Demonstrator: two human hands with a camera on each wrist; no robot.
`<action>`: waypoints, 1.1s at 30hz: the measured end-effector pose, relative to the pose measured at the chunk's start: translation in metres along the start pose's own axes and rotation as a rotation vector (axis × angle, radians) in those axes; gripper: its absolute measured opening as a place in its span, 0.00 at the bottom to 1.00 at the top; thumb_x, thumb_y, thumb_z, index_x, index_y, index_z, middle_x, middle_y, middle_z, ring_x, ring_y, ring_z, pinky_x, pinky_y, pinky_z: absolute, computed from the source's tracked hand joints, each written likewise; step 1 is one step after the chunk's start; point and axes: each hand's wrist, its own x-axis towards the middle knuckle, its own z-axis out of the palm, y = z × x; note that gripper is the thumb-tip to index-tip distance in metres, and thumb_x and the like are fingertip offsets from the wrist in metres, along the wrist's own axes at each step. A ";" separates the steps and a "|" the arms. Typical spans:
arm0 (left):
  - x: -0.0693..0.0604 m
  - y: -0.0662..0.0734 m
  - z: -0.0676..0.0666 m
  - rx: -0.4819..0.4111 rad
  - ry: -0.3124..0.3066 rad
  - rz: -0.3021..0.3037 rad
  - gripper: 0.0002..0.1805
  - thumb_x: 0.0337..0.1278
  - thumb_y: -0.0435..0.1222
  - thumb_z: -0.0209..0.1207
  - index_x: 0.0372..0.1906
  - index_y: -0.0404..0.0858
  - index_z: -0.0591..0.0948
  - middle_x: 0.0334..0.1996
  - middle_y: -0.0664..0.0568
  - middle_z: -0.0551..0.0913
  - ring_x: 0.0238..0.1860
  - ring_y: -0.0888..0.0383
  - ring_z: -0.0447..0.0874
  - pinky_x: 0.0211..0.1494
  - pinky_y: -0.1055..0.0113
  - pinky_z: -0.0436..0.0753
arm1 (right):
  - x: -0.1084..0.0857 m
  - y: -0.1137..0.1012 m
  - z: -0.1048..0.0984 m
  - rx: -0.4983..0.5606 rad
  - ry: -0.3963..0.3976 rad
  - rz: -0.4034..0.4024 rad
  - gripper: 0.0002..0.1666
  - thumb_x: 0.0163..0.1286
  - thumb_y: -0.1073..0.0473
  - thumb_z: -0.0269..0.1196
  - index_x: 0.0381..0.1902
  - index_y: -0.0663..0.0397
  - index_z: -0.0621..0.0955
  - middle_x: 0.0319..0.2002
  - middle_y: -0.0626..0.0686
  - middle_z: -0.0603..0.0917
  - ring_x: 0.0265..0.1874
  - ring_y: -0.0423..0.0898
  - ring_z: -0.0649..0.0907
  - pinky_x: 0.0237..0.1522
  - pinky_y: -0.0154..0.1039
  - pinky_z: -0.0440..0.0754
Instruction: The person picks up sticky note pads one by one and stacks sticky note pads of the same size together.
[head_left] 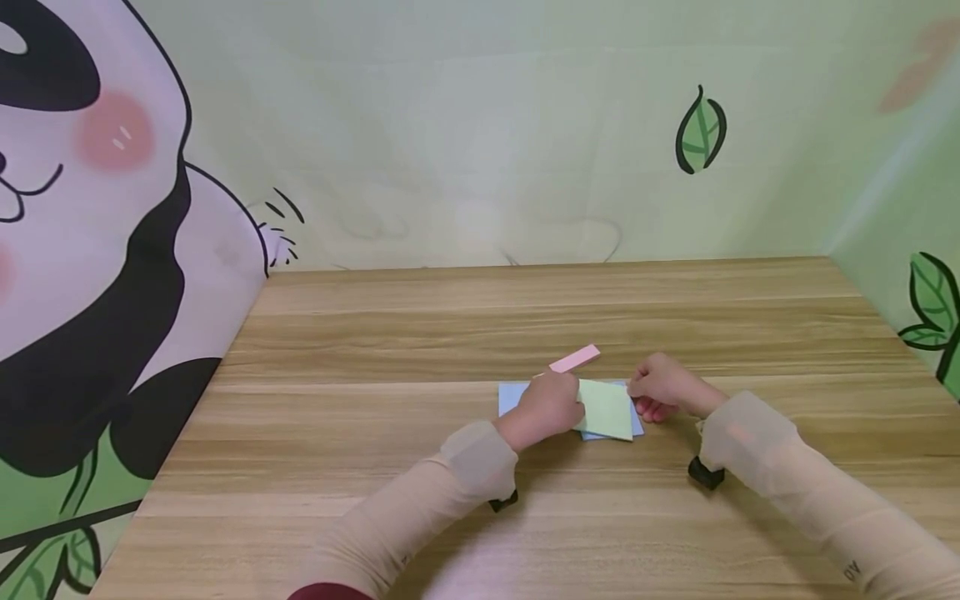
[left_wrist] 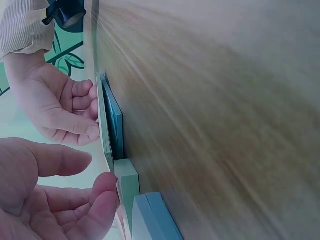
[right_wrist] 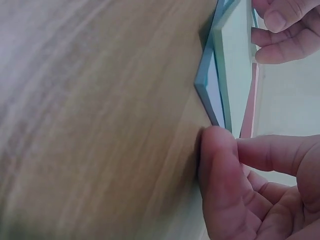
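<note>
A pale green square sticky note pad (head_left: 606, 408) lies on a blue sticky note pad (head_left: 638, 423), their corners out of line. At its right edge my right hand (head_left: 666, 388) pinches the green pad between thumb and fingers. My left hand (head_left: 547, 404) rests at the pad's left part, fingers loosely curled; in the left wrist view its fingertips touch the green side and the thumb stands apart. More blue paper (head_left: 512, 397) shows to the left of that hand. Beyond it lies a narrow pink sticky note pad (head_left: 575, 358), its near end hidden by the hand.
The wood-grain table (head_left: 360, 333) stretches around the pads. A wall with a printed panda (head_left: 217, 225) and leaves stands at its back and sides. In the left wrist view, a thick green block (left_wrist: 128, 185) and a blue block (left_wrist: 156, 220) sit by the left fingers.
</note>
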 end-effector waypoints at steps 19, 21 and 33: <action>-0.001 0.002 0.002 0.017 -0.044 0.015 0.11 0.49 0.36 0.54 0.16 0.40 0.69 0.14 0.55 0.67 0.16 0.61 0.65 0.18 0.72 0.64 | 0.003 -0.003 0.001 -0.017 0.055 -0.026 0.07 0.62 0.65 0.51 0.29 0.65 0.74 0.15 0.49 0.73 0.13 0.38 0.74 0.17 0.30 0.74; -0.002 0.002 0.001 0.004 -0.044 0.006 0.11 0.49 0.36 0.54 0.17 0.40 0.69 0.14 0.55 0.66 0.16 0.61 0.65 0.17 0.72 0.64 | 0.003 -0.003 0.001 -0.005 0.056 -0.024 0.07 0.62 0.65 0.51 0.30 0.66 0.74 0.15 0.49 0.73 0.13 0.38 0.74 0.17 0.30 0.74; 0.002 -0.007 0.006 -0.218 -0.082 -0.066 0.16 0.48 0.30 0.50 0.08 0.40 0.70 0.06 0.57 0.69 0.08 0.65 0.66 0.14 0.74 0.67 | 0.001 0.001 0.000 0.117 0.055 -0.034 0.11 0.62 0.67 0.48 0.37 0.72 0.73 0.17 0.49 0.74 0.14 0.38 0.75 0.18 0.31 0.76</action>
